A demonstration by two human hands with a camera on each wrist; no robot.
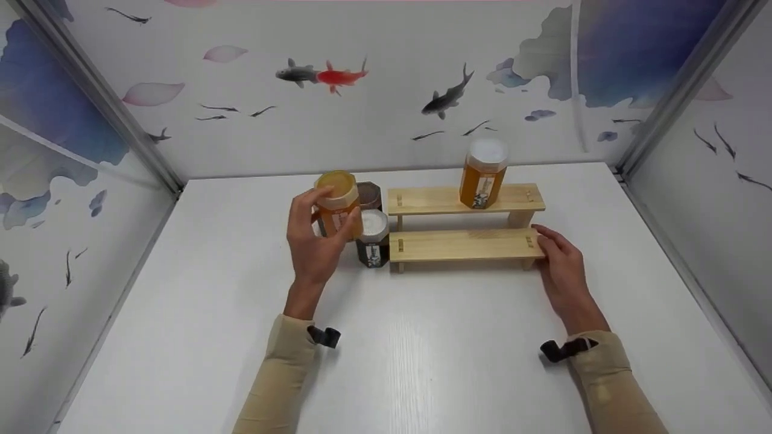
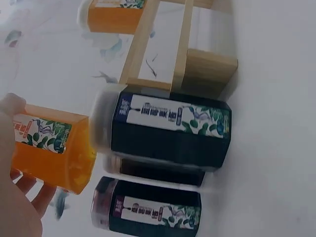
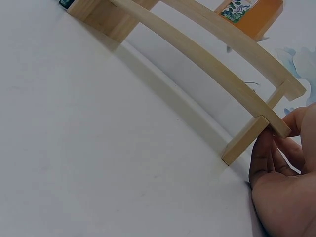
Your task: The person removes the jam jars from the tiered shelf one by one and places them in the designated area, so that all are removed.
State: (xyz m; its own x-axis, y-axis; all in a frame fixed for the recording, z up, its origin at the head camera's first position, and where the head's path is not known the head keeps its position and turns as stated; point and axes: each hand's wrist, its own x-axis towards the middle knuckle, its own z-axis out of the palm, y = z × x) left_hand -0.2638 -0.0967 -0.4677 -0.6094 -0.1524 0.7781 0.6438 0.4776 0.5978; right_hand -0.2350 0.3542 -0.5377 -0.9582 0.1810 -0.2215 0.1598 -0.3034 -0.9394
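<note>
Orange jar (image 1: 339,210) sits between thumb (image 1: 345,229) and fingers (image 1: 310,197) of the left grip (image 1: 313,244), which holds it near a dark jar (image 1: 374,240).

White-lidded dark jar (image 2: 168,131): printed characters, too blurred to read.
Brown-lidded dark jar (image 2: 148,210): printed characters, likewise unreadable.
Held amber jar (image 2: 52,148): reddish lettering, illegible.
Shelved amber jar (image 1: 482,181): small print, illegible.

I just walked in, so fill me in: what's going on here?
A person's left hand holds an orange jar off the table, near dark jars beside a wooden rack. The right hand grips the rack's lower right end. Another orange jar, white-lidded, stands on its upper shelf.
</note>
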